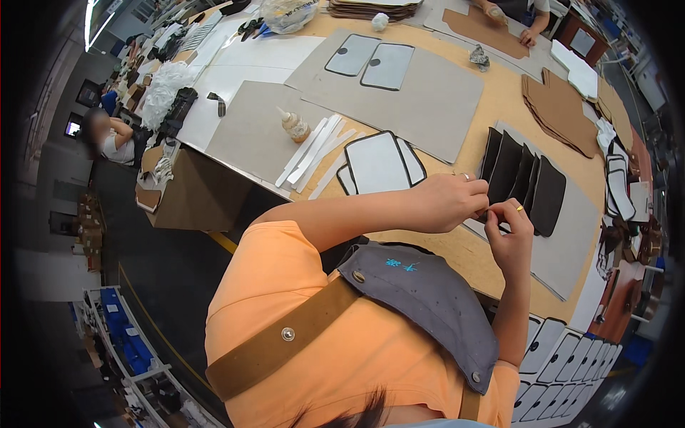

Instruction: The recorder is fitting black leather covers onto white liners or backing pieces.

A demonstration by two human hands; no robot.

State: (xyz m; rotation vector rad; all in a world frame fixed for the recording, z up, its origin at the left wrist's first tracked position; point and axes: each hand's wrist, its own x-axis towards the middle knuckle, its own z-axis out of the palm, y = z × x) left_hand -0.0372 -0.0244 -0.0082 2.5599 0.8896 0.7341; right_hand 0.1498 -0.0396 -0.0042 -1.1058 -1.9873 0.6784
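Observation:
My left hand (457,202) reaches across from the left with its fingers curled and closed. My right hand (511,227) comes up from below, thumb and fingers pinched together. The fingertips of both hands meet at the near left edge of a fanned row of dark brown panels (508,168). Whatever is pinched there is too small and hidden to make out. The dark panels overlap one another on a grey board (555,274). Left of my left hand, several white panels with black edging (378,162) lie in a loose stack.
Beside the stack are white strips (314,151) and a squeeze bottle (294,125) with amber contents. Two edged panels (387,65) rest on a grey sheet farther off. Brown pieces (560,118) lie at right. Across the table, another person's hands (528,37) work over a brown sheet.

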